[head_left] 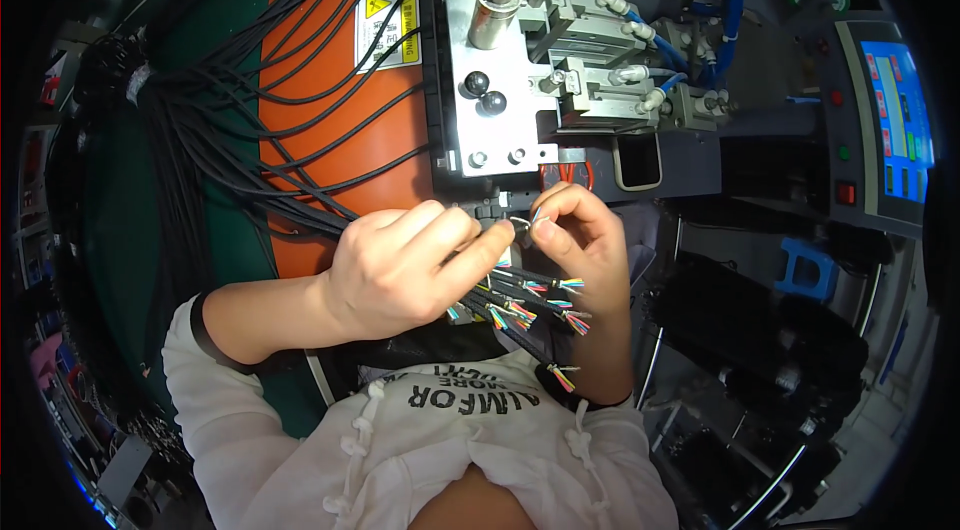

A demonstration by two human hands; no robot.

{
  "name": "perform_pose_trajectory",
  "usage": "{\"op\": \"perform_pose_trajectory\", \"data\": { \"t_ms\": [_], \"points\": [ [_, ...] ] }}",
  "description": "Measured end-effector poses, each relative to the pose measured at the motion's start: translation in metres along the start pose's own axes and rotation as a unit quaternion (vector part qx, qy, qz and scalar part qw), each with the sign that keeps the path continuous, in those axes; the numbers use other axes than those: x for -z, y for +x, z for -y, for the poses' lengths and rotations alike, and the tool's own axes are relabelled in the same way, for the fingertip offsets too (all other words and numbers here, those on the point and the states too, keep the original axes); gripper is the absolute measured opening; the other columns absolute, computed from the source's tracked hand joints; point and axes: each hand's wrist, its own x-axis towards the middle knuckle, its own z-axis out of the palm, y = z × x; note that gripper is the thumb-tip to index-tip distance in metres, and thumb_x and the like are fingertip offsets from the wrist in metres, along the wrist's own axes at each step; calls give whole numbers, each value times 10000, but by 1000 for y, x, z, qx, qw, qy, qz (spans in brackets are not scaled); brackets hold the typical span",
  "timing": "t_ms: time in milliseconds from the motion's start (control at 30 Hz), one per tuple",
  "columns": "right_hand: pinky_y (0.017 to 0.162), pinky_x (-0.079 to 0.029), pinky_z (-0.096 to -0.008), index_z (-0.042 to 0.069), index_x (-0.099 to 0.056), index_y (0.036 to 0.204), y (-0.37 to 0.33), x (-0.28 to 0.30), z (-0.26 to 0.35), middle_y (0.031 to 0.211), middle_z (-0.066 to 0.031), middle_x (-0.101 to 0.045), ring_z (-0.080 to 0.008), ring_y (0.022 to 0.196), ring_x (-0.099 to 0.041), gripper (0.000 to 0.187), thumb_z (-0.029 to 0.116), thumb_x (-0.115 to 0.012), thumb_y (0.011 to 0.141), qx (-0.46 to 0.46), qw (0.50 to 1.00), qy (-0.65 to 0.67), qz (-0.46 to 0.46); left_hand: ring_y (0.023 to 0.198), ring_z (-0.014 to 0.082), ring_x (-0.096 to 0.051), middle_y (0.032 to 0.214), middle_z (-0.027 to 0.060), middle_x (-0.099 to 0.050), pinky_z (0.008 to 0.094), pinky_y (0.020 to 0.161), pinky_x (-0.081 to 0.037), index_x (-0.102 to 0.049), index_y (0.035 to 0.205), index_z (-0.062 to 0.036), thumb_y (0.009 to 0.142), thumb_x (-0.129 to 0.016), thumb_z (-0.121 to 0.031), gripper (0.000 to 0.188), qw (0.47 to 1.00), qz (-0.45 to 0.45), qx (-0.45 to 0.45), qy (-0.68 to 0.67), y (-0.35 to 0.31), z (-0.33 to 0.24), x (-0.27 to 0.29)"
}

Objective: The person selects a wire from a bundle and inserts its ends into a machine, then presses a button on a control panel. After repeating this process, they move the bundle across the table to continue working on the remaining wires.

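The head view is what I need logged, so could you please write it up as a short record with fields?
Right hand: pinching thin wires
Left hand: fingertips close to those wires; grip unclear
Below the hands: black cables with multicoloured wire ends
Left side: bundle of black cables, strands fanning across an orange surface
Ahead: metal block with two black knobs
Right side: lit screen; blue stool beyond
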Motion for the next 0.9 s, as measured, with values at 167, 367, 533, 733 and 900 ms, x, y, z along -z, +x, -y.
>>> {"op": "perform_pose_trajectory", "data": {
  "t_ms": [167, 367, 533, 733, 900],
  "points": [
    [689, -439, -281, -2, -586, 744, 8, 2, -5, 765, -66, -612, -143, 745, -554, 127, 18, -701, 794, 105, 961, -252, -28, 565, 97, -488, 700, -19, -483, 225, 431, -376, -704, 999, -51, 656, -653, -81, 347, 997, 61, -7, 43, 0, -2, -4],
    [650, -448, -300, -4, -598, 733, 15, -8, -14, 716, -84, -603, -197, 685, -562, 96, -7, -688, 767, 220, 866, -443, -79, 559, 97, -445, 689, -23, -418, 219, 433, -365, -704, 1024, -63, 674, -630, -87, 359, 992, 93, 15, 90, -2, -2, -11],
    [625, -440, -300, 0, -590, 715, 12, -9, -17, 680, -83, -574, -220, 653, -547, 94, -16, -674, 754, 215, 854, -468, -71, 647, 104, -487, 775, 0, -480, 199, 470, -418, -668, 989, -5, 692, -608, -132, 328, 984, 137, 14, 117, -1, -4, -6],
    [615, -426, -278, 3, -565, 725, 18, -6, -32, 690, -63, -558, -185, 641, -530, 109, -20, -666, 758, 274, 865, -409, -104, 639, 103, -492, 774, 3, -478, 201, 476, -421, -666, 982, -1, 696, -607, -123, 316, 986, 134, 15, 102, 3, -3, -7],
    [616, -424, -283, 16, -566, 737, 14, -3, -43, 719, -66, -556, -178, 654, -516, 111, -18, -670, 756, 61, 977, -157, -128, 556, 89, -453, 705, -9, -413, 226, 435, -348, -696, 1053, -67, 678, -627, -90, 382, 991, 95, 13, 92, 2, -1, -16]
  ]
}}
